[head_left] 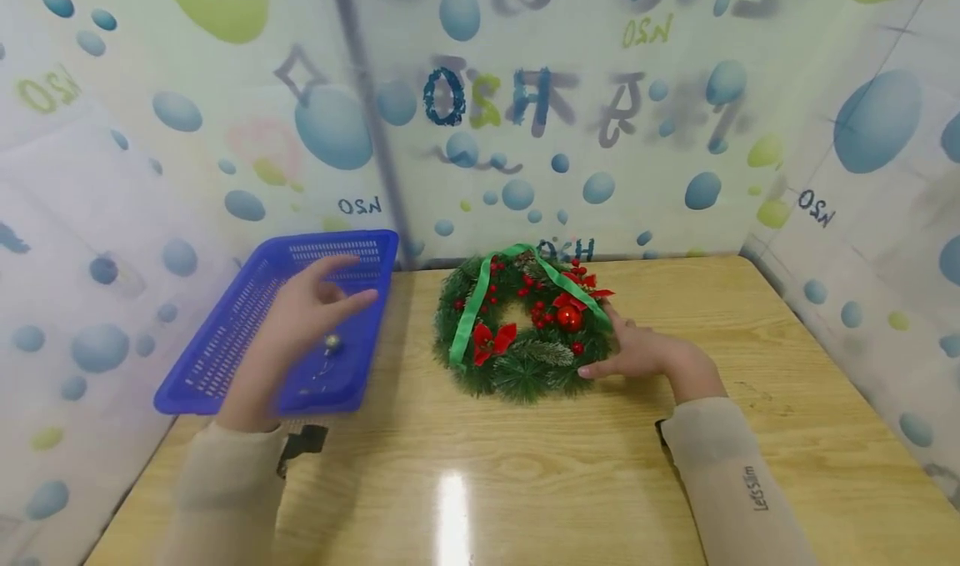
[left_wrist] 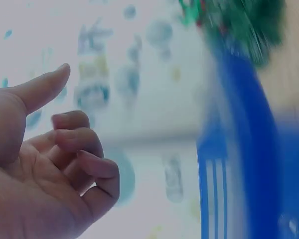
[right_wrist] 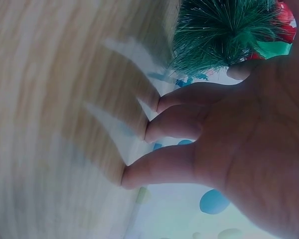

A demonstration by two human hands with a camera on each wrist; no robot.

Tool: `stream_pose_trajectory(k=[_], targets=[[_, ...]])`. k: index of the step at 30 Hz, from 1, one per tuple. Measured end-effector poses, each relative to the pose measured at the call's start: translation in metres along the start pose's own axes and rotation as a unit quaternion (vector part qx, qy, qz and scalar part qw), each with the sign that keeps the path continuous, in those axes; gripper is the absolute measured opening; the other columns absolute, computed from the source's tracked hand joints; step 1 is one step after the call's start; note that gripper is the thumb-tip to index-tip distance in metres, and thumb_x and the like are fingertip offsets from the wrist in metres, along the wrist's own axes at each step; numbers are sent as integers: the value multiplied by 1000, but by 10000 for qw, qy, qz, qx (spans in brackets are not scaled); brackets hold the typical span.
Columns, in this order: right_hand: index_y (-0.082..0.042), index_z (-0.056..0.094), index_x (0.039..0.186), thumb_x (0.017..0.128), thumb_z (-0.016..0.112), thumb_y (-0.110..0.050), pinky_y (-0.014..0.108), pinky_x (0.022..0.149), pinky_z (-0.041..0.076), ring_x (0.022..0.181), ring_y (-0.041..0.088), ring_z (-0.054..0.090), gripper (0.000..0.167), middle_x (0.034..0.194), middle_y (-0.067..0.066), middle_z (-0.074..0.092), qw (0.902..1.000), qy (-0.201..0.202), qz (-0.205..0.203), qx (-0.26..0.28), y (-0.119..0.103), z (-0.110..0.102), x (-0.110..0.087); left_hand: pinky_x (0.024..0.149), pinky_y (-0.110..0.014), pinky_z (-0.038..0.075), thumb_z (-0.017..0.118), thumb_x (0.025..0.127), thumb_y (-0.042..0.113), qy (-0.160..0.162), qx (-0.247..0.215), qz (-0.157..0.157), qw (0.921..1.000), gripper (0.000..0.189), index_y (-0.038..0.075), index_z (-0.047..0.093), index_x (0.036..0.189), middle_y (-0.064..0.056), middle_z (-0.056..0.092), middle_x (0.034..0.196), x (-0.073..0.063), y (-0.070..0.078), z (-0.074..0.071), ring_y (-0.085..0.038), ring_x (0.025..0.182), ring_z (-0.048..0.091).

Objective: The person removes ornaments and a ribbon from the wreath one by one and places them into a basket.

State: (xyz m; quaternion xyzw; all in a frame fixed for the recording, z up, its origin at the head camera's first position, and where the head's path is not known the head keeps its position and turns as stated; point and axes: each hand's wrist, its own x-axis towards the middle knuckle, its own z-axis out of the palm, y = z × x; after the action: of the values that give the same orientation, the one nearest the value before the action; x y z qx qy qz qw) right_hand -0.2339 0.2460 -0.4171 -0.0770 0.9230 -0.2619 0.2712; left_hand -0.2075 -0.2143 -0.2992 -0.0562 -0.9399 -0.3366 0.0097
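The right grip (head_left: 637, 351), fingers spread, touches the right edge of the Christmas wreath (head_left: 525, 374) on the counter (head_left: 562, 483), while the left grip (head_left: 300, 309), empty, thumb and fingers apart, is over the blue basket (head_left: 373, 333), so the step seems decorating, the next move calling perhaps for pinching the small ball (head_left: 332, 343) there.

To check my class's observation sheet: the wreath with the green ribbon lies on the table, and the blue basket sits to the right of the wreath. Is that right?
Not quite: the blue basket sits to the left of the wreath, as the head view shows. The wreath with the green ribbon does lie on the table.
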Motion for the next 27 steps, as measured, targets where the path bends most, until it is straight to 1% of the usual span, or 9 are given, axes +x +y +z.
stream_pose_trajectory(k=[5, 9, 12, 14, 16, 18, 21, 24, 27], targets=[[-13, -27, 166, 84, 76, -74, 79, 123, 15, 157, 65, 5, 145, 173, 35, 8, 9999, 63, -69, 62, 4, -2, -1, 69, -34, 51, 76, 99, 42, -487, -410, 344, 9974, 69, 23, 47, 159, -8, 68, 94, 28, 49, 48, -20, 77, 58], [-13, -29, 165, 83, 78, -74, 77, 124, 17, 157, 62, 11, 148, 172, 33, 17, 9997, 105, -123, 167, 6, -3, 0, 69, -35, 44, 77, 100, 38, -1032, -587, 673, 9906, 64, 23, 51, 156, -2, 57, 84, 48, 77, 93, -17, 68, 47], [-13, -28, 166, 82, 78, -75, 76, 124, 19, 157, 62, 14, 149, 172, 32, 19, 9997, 106, -112, 176, 6, -4, 1, 68, -35, 40, 77, 99, 39, -1388, -525, 763, 9860, 63, 22, 53, 155, -1, 49, 82, 61, 92, 126, -16, 64, 39], [-12, -26, 167, 82, 77, -76, 77, 123, 20, 156, 63, 16, 148, 172, 33, 21, 9998, 98, -109, 95, 5, -4, 1, 70, -38, 41, 77, 100, 40, -1574, -428, 770, 9836, 62, 22, 54, 155, -3, 54, 89, 70, 99, 147, -18, 66, 41], [-12, -26, 167, 83, 76, -77, 78, 122, 21, 156, 63, 16, 147, 172, 32, 23, 9999, 74, -107, 26, 5, -4, 1, 76, -40, 48, 76, 100, 41, -1718, -248, 790, 9816, 61, 21, 55, 154, -7, 64, 105, 78, 104, 165, -21, 77, 54], [-12, -26, 167, 83, 75, -77, 78, 122, 21, 157, 63, 16, 146, 172, 32, 22, 9999, 67, -84, -33, 4, -4, 1, 87, -44, 55, 75, 101, 40, -1846, -115, 838, 9792, 58, 20, 57, 153, -11, 67, 130, 85, 107, 180, -25, 97, 64], [-15, -27, 166, 83, 75, -78, 78, 122, 20, 158, 61, 15, 146, 173, 30, 23, 10000, 66, -48, -17, 2, -4, 3, 105, -49, 55, 75, 101, 40, -1894, 30, 895, 9778, 54, 19, 62, 148, -9, 59, 154, 93, 107, 197, -29, 131, 63], [-15, -27, 167, 82, 76, -78, 79, 122, 19, 158, 61, 12, 147, 173, 29, 22, 10000, 36, -19, 13, 1, -3, 4, 108, -50, 54, 77, 100, 39, -1896, -12, 855, 9781, 49, 18, 66, 143, -8, 58, 155, 95, 106, 207, -31, 136, 61], [-14, -26, 167, 82, 76, -78, 79, 122, 20, 158, 62, 13, 148, 173, 30, 21, 10000, 29, 22, -6, 2, -2, 4, 105, -49, 55, 78, 99, 39, -1925, -124, 829, 9777, 47, 18, 69, 140, -8, 61, 152, 96, 105, 214, -30, 132, 63]])
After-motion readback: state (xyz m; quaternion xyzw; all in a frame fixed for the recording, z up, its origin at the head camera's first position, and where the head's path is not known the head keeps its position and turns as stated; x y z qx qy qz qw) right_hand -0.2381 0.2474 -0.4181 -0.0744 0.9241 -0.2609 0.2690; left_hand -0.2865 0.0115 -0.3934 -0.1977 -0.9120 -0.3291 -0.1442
